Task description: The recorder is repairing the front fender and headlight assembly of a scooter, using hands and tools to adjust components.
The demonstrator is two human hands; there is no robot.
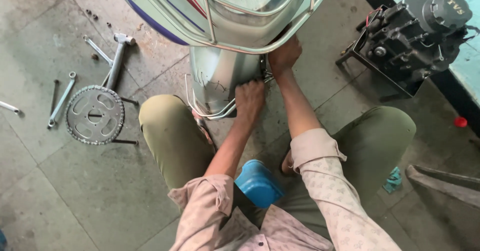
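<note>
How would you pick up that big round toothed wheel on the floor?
Probably by the rim of the sprocket, coming from above: it lies flat, and the oval cut-outs let fingers hook under. Avoid the teeth around the edge.

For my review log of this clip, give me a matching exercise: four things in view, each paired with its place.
Things:
1. sprocket
2. engine block
3. blue stool
4. red cap

Places:
A. far right floor, by the wall
B. under the seated person
C. left floor, among the wrenches
D. upper right, on a black stand

Pairs: 1-C, 2-D, 3-B, 4-A
</note>
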